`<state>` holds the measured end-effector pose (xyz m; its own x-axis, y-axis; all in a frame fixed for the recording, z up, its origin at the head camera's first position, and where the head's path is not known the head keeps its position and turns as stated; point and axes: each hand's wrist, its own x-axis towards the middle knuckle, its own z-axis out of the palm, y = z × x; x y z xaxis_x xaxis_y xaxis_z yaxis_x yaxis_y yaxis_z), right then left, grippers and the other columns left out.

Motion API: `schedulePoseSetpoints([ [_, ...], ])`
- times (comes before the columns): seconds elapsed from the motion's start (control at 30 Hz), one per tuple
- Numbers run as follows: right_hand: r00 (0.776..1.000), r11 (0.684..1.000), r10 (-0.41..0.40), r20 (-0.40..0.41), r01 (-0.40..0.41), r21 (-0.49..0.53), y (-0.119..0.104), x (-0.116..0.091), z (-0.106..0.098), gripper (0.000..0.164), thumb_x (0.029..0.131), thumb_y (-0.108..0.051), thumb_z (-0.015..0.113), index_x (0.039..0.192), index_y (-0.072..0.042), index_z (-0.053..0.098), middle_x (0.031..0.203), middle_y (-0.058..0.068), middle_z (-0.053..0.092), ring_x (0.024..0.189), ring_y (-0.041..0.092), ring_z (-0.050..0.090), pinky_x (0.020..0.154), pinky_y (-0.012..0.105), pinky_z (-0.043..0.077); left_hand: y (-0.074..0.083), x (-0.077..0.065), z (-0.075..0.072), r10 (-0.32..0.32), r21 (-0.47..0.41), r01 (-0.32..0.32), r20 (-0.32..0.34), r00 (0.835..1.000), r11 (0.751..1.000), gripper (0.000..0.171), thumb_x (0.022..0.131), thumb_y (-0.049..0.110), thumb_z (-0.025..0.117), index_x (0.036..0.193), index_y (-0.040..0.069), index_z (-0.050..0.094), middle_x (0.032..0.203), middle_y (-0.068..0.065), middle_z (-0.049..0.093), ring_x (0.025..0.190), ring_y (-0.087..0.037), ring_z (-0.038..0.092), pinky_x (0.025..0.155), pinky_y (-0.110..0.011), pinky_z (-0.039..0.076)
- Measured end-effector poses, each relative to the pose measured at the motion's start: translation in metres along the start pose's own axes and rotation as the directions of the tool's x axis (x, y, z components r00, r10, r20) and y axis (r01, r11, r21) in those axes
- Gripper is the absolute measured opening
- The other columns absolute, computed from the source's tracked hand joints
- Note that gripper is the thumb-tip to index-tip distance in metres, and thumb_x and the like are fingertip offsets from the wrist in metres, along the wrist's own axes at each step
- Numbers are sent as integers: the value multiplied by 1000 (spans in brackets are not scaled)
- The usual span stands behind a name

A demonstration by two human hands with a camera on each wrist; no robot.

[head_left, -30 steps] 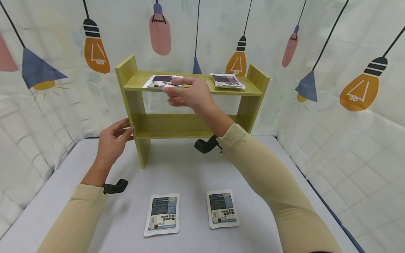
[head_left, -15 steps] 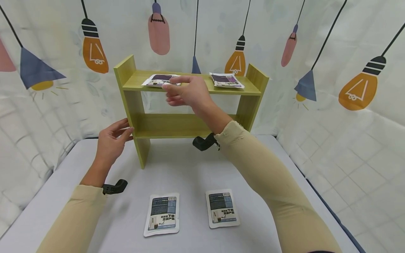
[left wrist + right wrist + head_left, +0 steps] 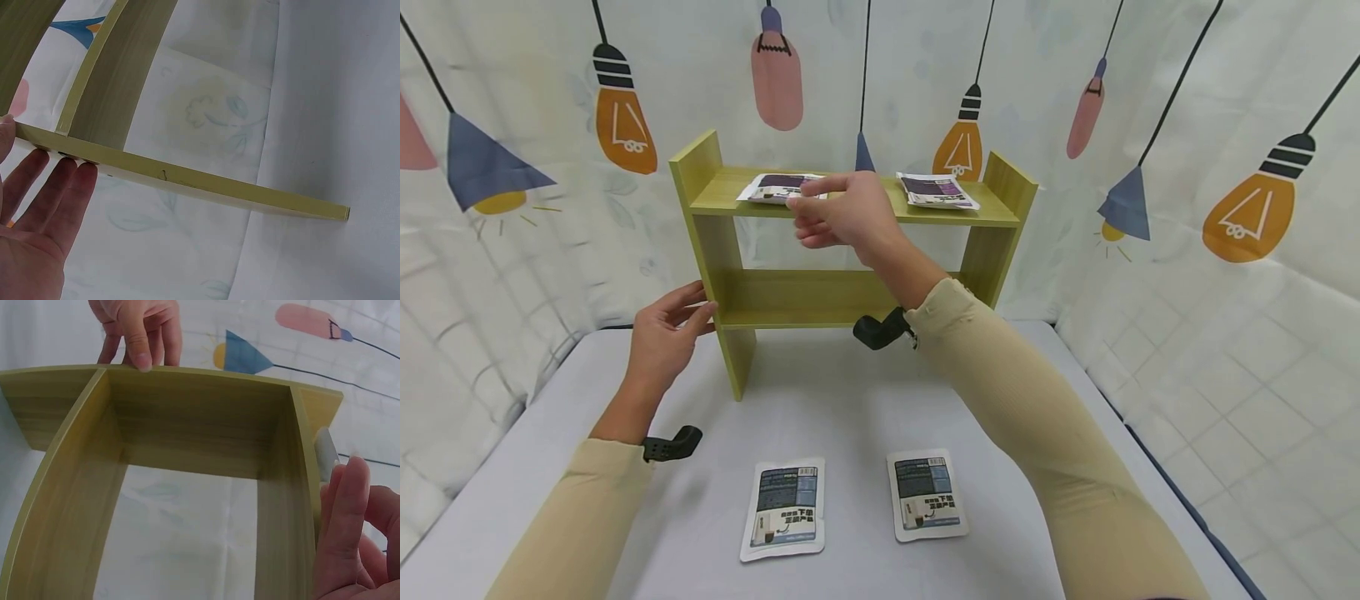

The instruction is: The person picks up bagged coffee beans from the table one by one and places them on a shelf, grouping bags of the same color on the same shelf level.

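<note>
A small yellow-green wooden shelf (image 3: 797, 300) stands upright at the back of the table. My left hand (image 3: 662, 337) holds its left side panel, thumb at the front edge and fingers against the outer face, as the left wrist view also shows on the panel (image 3: 181, 178). One flat purple-and-white packet (image 3: 771, 188) lies on the left of the top board. My right hand (image 3: 846, 215) is at that packet's right end, fingers extended and loosely bent, partly covering it. In the right wrist view only the packet's pale end (image 3: 325, 450) shows beside the fingertips.
Another purple packet (image 3: 938, 192) lies on the right of the top board. Two white packets with dark blue labels, a left one (image 3: 784, 510) and a right one (image 3: 927, 495), lie on the white tabletop (image 3: 857, 400). Patterned cloth hangs behind the table and at both sides.
My right hand has shifted slightly upward at the packet's right end, its thumb rising over the packet. The left hand, the shelf and the packets stay put.
</note>
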<state>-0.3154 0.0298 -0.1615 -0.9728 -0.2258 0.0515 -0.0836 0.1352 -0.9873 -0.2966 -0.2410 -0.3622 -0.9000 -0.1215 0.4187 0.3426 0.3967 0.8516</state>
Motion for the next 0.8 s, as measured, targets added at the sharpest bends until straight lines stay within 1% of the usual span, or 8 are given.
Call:
schedulePoseSetpoints([
  [0.33,999,996,21,-31,-24,-91,-4,2,1,31,88,-20,80,118,-12,75,87,13,76,72,24,76,71,32,65,1,-1,0,2,18,-2,-9,1000,1000,52,101,35,65,150,23,54,148,-10,59,107,9,61,80,-9,56],
  [0.67,999,996,20,-33,-22,-85,-5,3,2,29,89,-18,80,117,-11,75,85,14,76,69,23,75,69,33,65,3,-1,1,-15,30,15,-8,1000,999,55,101,40,63,152,24,52,150,-9,57,112,5,61,81,-9,56],
  [0.8,999,997,21,-34,-24,-73,-5,3,2,28,89,-18,80,116,-11,75,85,14,76,69,23,74,71,34,66,2,-1,1,-15,40,15,-9,1000,999,55,101,41,62,152,25,52,150,-9,57,112,4,61,81,-9,56],
])
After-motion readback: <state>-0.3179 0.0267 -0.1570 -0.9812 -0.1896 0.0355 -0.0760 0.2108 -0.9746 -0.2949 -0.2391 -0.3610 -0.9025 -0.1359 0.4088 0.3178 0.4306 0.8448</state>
